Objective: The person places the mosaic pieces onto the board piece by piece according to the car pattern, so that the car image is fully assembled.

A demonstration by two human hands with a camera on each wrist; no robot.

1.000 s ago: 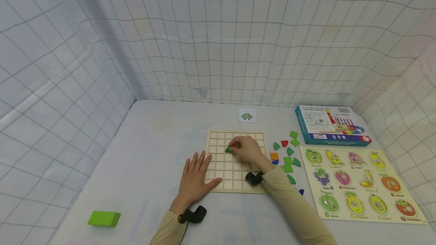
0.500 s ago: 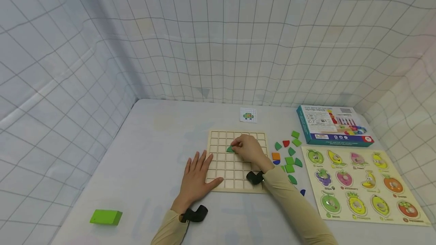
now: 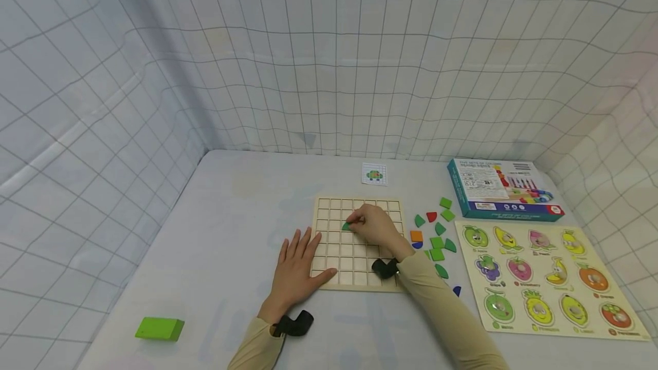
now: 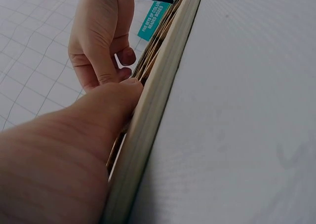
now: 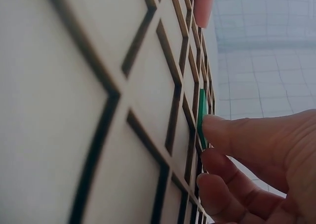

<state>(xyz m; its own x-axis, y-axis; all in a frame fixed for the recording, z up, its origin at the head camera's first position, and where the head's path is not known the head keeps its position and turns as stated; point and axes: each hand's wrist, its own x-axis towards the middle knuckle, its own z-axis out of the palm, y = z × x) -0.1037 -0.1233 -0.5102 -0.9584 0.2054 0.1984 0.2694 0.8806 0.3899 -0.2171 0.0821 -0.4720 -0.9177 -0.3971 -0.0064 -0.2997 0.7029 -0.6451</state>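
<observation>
My right hand [image 3: 375, 226] pinches a green quarter-circle tile [image 3: 346, 226] between thumb and fingertips, over the upper middle of a wooden grid board [image 3: 360, 288]. Seen from the right wrist, the tile [image 5: 202, 110] is edge-on, close against the grid's raised lines, with the thumb [image 5: 219, 130] on it. My left hand [image 3: 296, 270] lies spread over the board's left edge, fingers straight and thumb near the lower left corner. In the left wrist view that thumb [image 4: 116, 98] rests along the board's side.
Right of the board lie several loose tiles, including an orange square [image 3: 416, 236] and a red quarter-circle [image 3: 432, 217]. Beyond are a fruit puzzle board [image 3: 519, 300] and a toy box [image 3: 506, 187]. A small pattern card [image 3: 374, 175] lies behind; a green block [image 3: 160, 329] sits front left.
The head view has shifted slightly. My right hand stays over the same part of the grid with the green tile, its fingers shifting only a little. My left hand keeps its place.
</observation>
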